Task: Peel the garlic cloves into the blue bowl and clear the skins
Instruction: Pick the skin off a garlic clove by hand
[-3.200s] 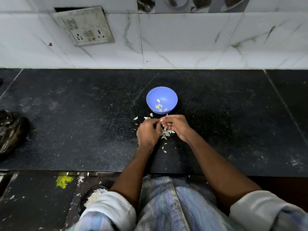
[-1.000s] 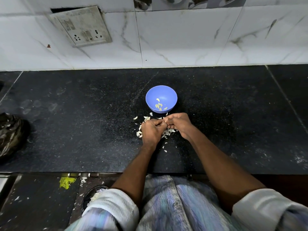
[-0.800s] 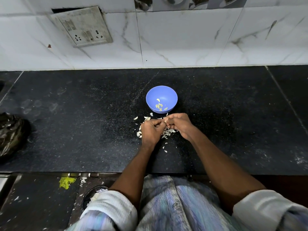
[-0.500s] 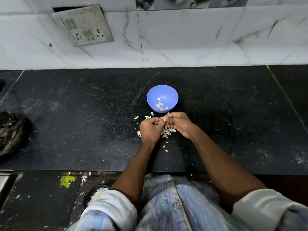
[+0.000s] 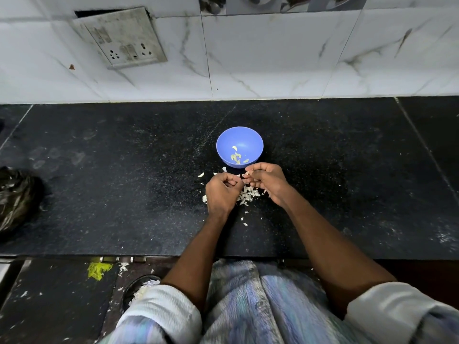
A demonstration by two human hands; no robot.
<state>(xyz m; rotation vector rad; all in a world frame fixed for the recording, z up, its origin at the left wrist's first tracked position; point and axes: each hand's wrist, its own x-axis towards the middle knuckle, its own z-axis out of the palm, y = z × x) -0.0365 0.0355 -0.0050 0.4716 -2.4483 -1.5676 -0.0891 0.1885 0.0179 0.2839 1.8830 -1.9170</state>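
Item: bowl (image 5: 239,141). It stood on the dark counter (image 5: 104,184), just far of your hands. It held a few peeled cloves (image 5: 237,157), lying low at its near side; most of its floor showed bare blue.

Item: left hand (image 5: 222,192). Your fingers were curled in tight toward the palm. Whether they held a clove or a scrap of skin could not be told from this angle.

Item: right hand (image 5: 267,181). Your fingertips were drawn narrow and pinched a small pale piece at the gap between the hands, likely the clove in work or its skin.

Item: skins (image 5: 247,196). A loose heap lay on the counter between and under your hands, with stray flakes to the left near the bowl and a few nearer to you.

Status, as judged: peeling was partly done, given the small count in the bowl. No unpeeled stock was visible on the counter, so what remained to peel could not be told. Clearing of the skins was not yet begun; the whole heap and the scattered flakes were left to gather.
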